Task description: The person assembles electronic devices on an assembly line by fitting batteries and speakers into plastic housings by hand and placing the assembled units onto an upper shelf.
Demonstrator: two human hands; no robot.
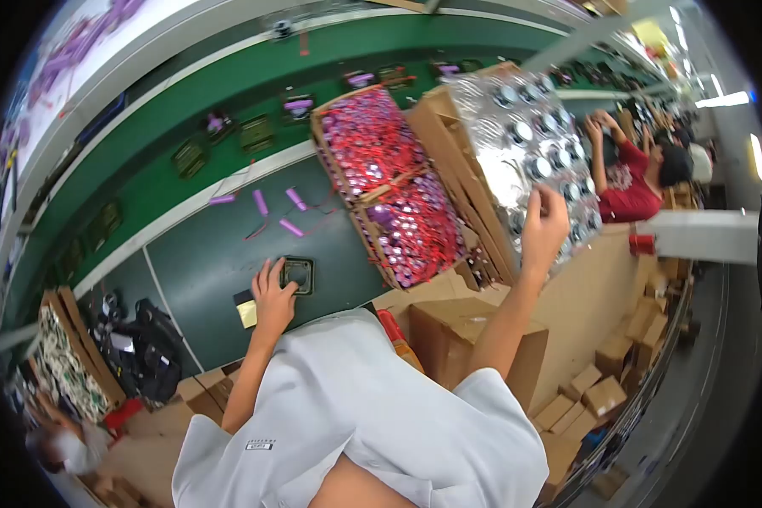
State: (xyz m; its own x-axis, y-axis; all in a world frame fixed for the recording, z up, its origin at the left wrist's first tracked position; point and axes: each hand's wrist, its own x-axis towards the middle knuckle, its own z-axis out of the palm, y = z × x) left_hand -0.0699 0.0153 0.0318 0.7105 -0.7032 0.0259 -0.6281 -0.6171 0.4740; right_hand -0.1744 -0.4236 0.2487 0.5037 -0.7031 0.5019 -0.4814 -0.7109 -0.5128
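Note:
My left hand (273, 294) rests on the dark green workbench with its thumb and forefinger at the left edge of a small dark square plastic housing (306, 289). Several purple wired cylinders (291, 227) lie farther back on the bench. To the right, my right hand (547, 224) is raised in front of a clear plastic tray (488, 151) of round silver-rimmed parts (520, 132). Its fingers are curled together; whatever they may hold is too small to make out. A black and yellow pad (246, 314) lies left of my left hand.
Two open cartons (360, 203) of red and purple wired parts stand beside the tray. Behind the bench runs a green conveyor (161, 140) carrying dark housings. A brown box (453, 326) stands near my right side. A person in red (631, 182) works at the far right.

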